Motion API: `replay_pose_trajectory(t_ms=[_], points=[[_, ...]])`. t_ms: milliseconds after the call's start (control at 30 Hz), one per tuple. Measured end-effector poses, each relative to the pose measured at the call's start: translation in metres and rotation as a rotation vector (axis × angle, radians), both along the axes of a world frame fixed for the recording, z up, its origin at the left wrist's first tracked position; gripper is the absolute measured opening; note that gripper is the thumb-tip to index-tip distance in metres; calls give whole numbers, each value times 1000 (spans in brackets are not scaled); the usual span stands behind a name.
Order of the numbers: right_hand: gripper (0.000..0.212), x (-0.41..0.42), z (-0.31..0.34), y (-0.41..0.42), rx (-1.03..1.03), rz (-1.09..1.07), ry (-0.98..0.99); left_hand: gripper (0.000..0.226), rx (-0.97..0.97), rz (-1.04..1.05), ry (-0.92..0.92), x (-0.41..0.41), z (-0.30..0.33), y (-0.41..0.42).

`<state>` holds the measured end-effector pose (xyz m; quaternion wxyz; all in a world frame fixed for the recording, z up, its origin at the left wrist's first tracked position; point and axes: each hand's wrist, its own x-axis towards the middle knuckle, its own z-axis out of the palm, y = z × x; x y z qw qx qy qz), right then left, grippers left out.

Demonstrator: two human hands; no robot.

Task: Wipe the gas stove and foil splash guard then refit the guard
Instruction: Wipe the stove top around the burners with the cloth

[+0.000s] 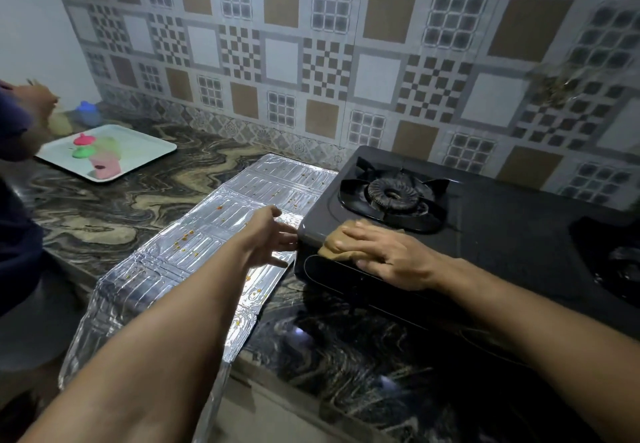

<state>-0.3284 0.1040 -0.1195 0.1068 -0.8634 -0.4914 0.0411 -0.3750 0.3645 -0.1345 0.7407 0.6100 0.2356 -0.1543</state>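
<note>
Right hand [384, 252] flat, pressing tan cloth [341, 242] on stove [485, 221] corner; left hand [273, 235] fingers straight, steadying stove edge over foil guard [194, 245].

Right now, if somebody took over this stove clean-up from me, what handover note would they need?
Left hand: open, fingers at the gas stove's left front corner.
Right hand: flat, pressing the tan cloth on that corner.
Foil splash guard: off, flat on the counter left of the stove, orange specks showing.
Done: guard removed, stove wipe under way.
Left: finish the stove, wipe the foil, refit it.
</note>
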Motion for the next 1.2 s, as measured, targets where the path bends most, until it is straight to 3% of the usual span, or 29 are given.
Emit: replay_pose_trajectory(t_ms=[267,433,533,667,733,867,1100,1200], points=[[51,3,7,64,-70,-172,18,67,131,50,18,9,-4,-4],[52,-9,6,36,-33,-209,-49,46,235,30,15,15,6,-13],[54,-12,0,-7,-7,-312,-32,35,524,64,-152,23,10,-27],[54,-14,-3,-73,-88,-514,-54,50,977,30,-277,36,12,-52],[52,-10,-1,-97,-107,-625,-70,41,1113,1,-360,38,19,-70],[51,-11,3,-91,-95,-722,-60,33,1164,-134,-546,47,30,-108],[47,-77,-15,-73,-13,-638,-142,35,1118,-289,-596,69,33,-155],[64,-88,-19,-108,-20,-691,-160,40,1151,-301,-569,76,34,-164]])
